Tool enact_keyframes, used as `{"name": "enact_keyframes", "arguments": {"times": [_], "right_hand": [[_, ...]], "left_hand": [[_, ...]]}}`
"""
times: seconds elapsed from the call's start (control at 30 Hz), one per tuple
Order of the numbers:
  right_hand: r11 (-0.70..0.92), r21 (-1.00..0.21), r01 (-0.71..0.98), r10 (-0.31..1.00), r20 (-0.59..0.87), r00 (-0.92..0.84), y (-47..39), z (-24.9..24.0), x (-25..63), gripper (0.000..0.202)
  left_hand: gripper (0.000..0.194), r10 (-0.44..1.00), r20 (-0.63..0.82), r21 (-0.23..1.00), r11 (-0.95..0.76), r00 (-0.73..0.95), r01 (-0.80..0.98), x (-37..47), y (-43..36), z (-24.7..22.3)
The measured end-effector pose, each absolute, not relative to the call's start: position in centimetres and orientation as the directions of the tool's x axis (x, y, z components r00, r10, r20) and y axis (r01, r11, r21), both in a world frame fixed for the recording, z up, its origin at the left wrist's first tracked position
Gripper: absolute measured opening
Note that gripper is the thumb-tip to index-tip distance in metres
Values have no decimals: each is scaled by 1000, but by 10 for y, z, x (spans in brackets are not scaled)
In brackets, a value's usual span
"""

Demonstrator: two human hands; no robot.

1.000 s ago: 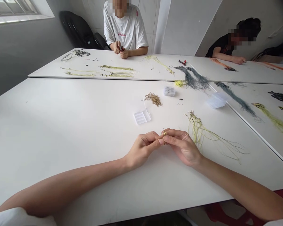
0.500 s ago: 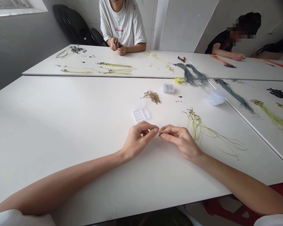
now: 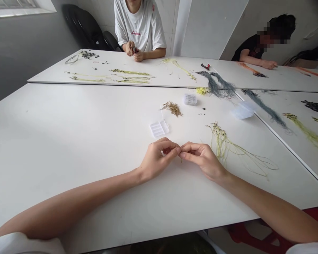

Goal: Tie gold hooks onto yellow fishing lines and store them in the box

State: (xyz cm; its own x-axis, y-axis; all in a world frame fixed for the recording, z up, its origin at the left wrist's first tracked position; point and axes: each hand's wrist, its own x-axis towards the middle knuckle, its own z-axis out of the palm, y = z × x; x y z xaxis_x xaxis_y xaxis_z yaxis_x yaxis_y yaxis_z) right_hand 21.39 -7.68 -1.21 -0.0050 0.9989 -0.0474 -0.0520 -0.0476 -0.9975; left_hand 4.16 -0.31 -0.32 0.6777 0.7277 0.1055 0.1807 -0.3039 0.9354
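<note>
Hands meet in the middle of the white tabletop (image 3: 69,141). The left hand (image 3: 156,160) is curled, with its thumb and first finger pinched together. The right hand (image 3: 204,158) is curled too, and its fingertips (image 3: 182,154) pinch right against those of the left hand. Between them is a tiny piece with a bit of yellow-green thread (image 3: 181,159) hanging down. It is too small to tell what the piece is. Both arms lie low over the tabletop.

Just past the left hand sits a small clear box (image 3: 159,128), open and flat. Farther back is a little pile of gold hooks (image 3: 172,108), and near it another clear box (image 3: 190,99). Beside the right hand lies a bunch of yellow-green strings (image 3: 228,148), spread out toward the right. A few tiny black bits (image 3: 201,113) lie near the pile.

Across the far tabletop, a person in a white shirt (image 3: 140,28) holds something small in both hands. More yellow strings (image 3: 129,77) lie in front of that person. Grey strings (image 3: 217,86) and a red-handled tool (image 3: 205,66) lie farther right. Another person in a dark top (image 3: 250,47) leans on the tabletop at the right.
</note>
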Motion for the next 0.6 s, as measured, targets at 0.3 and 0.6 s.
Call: {"name": "enact_keyframes", "arguments": {"times": [0.3, 0.6], "right_hand": [[-34, -998, -44, 999, -32, -38, -75, -13, 215, 9], [-7, -976, -218, 994, -30, 105, -75, -11, 215, 4]], "left_hand": [[24, 705, 41, 945, -257, 708, 201, 41, -2, -3], [27, 675, -145, 984, 178, 724, 31, 44, -5, -3]]}}
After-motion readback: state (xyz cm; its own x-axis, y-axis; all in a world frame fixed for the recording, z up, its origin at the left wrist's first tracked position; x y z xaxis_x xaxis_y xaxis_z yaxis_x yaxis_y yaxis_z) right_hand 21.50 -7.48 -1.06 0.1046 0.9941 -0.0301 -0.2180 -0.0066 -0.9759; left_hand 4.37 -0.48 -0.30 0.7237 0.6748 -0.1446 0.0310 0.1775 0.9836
